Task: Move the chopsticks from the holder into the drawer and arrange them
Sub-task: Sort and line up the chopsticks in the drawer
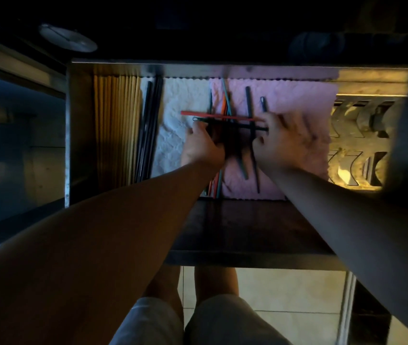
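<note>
I look down into an open drawer [68, 135] lined with a white cloth [175, 100] and a pink cloth [297, 100]. Coloured chopsticks lie on the cloths: a red one [198, 114] and a dark one [237, 125] sideways, over teal and orange ones [225, 100] and dark ones [248, 100] lying lengthwise. My left hand [204, 143] grips the left ends of the sideways chopsticks. My right hand [285, 143], blurred, is at their right ends, its fingers spread on the pink cloth. The holder is not in view.
Yellow wooden chopsticks [116, 125] fill the drawer's left side, with black chopsticks [149, 125] beside them. Metal spoons [357, 135] lie in the right compartment. A round lid [67, 37] sits on the dark counter behind. Tiled floor [285, 290] and my knees are below.
</note>
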Available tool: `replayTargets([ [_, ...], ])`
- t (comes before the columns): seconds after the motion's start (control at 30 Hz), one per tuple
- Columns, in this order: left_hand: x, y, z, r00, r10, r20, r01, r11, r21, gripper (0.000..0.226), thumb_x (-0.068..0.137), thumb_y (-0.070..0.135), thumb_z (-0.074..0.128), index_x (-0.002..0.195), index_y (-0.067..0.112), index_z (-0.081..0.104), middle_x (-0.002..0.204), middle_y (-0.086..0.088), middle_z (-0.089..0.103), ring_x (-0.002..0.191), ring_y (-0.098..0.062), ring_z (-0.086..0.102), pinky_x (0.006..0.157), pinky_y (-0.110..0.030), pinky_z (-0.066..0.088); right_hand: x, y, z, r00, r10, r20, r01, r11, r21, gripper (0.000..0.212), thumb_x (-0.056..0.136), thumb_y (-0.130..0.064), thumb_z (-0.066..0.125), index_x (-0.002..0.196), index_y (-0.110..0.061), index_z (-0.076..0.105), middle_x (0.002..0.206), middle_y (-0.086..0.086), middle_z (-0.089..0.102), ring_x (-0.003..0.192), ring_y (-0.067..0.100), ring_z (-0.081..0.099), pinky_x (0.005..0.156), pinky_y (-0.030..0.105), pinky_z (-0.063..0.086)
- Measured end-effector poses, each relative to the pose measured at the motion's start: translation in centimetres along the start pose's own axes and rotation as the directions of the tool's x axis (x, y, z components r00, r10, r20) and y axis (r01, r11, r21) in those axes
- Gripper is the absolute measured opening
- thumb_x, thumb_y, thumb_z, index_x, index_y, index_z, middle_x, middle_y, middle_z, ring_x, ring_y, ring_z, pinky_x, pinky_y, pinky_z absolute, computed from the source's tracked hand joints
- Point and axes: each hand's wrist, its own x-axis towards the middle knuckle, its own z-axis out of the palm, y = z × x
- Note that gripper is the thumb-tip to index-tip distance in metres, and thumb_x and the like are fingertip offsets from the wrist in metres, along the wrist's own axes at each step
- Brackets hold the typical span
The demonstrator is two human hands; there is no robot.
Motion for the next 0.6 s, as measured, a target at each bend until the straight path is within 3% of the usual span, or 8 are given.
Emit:
replayTargets([
  [0.07,0.6,-0.1,0.3,1.0,-0.014,-0.006,0.014,1.0,0.007,0.038,0.083,0.022,0.064,0.115,0.006,0.05,0.118,-0.017,0.054,0.103,-0.035,0.057,0.081,-0.039,0.045,1.0,0.1,1.1,0.995,-0.061,0.081,0.062,0.998,-0.011,0.058,0.082,-0.016,0.056,0.139,-0.025,0.045,0.139,0.007,0.043,0.128,0.029,0.038,0.093,0.027,0.021],
  [0.13,1.0,-0.4,0.4,1.0,-0.022,0.003,0.022,0.999,0.047,0.031,0.084,0.024,0.061,0.109,0.008,0.051,0.109,-0.015,0.059,0.097,-0.034,0.06,0.071,-0.036,0.042,2.0,0.0,2.0,0.98,-0.079,0.181,0.073,0.997,0.038,0.061,0.078,-0.017,0.056,0.137,-0.027,0.045,0.142,0.007,0.039,0.131,0.033,0.036,0.105,0.043,0.032],
  [0.2,1.0,-0.6,0.3,0.999,-0.042,0.019,0.04,0.995,0.087,0.029,0.086,0.024,0.06,0.109,0.01,0.05,0.106,-0.013,0.061,0.096,-0.032,0.06,0.068,-0.034,0.039,2.6,-0.1,2.4,0.974,-0.035,0.222,0.041,0.999,-0.022,0.05,0.078,-0.021,0.058,0.127,-0.028,0.053,0.134,0.008,0.044,0.124,0.035,0.042,0.099,0.048,0.04],
  [0.3,0.8,-1.0,0.0,0.996,-0.067,0.05,0.06,0.989,0.134,0.027,0.088,0.018,0.059,0.113,0.009,0.052,0.106,-0.012,0.062,0.099,-0.03,0.06,0.068,-0.032,0.039,2.6,0.2,2.2,0.986,0.025,0.167,-0.009,0.995,-0.099,0.023,0.083,-0.02,0.058,0.106,-0.021,0.059,0.116,0.011,0.056,0.11,0.035,0.05,0.085,0.04,0.04],
  [0.4,0.5,-1.4,-0.1,0.992,-0.097,0.08,0.084,0.984,0.157,0.027,0.088,0.017,0.059,0.113,0.008,0.055,0.105,-0.011,0.063,0.099,-0.029,0.061,0.066,-0.032,0.04,2.1,1.2,1.8,0.98,0.042,0.194,-0.052,0.998,0.043,0.009,0.086,-0.022,0.056,0.093,-0.017,0.06,0.098,0.01,0.062,0.094,0.03,0.058,0.072,0.032,0.042],
  [0.47,0.3,-1.4,-0.1,0.99,-0.106,0.093,0.09,0.983,0.159,0.027,0.087,0.017,0.06,0.112,0.008,0.057,0.104,-0.012,0.064,0.097,-0.029,0.062,0.066,-0.031,0.042,1.6,1.7,1.5,0.986,0.047,0.162,-0.065,0.992,0.106,0.009,0.089,-0.02,0.056,0.092,-0.014,0.061,0.092,0.009,0.065,0.089,0.028,0.06,0.068,0.025,0.033],
  [0.53,0.1,-1.4,-0.2,0.99,-0.099,0.102,0.083,0.985,0.15,0.026,0.085,0.018,0.061,0.108,0.007,0.06,0.1,-0.012,0.065,0.093,-0.029,0.062,0.064,-0.03,0.041,1.2,2.0,0.6,0.987,0.089,0.133,-0.105,0.987,0.123,0.013,0.093,-0.02,0.054,0.097,-0.012,0.064,0.092,0.008,0.066,0.095,0.027,0.06,0.066,0.02,0.019],
  [0.6,-0.1,-1.3,-0.2,0.991,-0.096,0.094,0.083,0.987,0.139,0.025,0.085,0.019,0.059,0.106,0.005,0.061,0.095,-0.011,0.064,0.088,-0.028,0.061,0.062,-0.029,0.04,0.8,2.4,-0.3,0.977,0.142,0.158,-0.153,0.986,0.06,0.021,0.095,-0.021,0.05,0.107,-0.011,0.064,0.101,0.006,0.062,0.111,0.026,0.053,0.067,0.024,0.017],
])
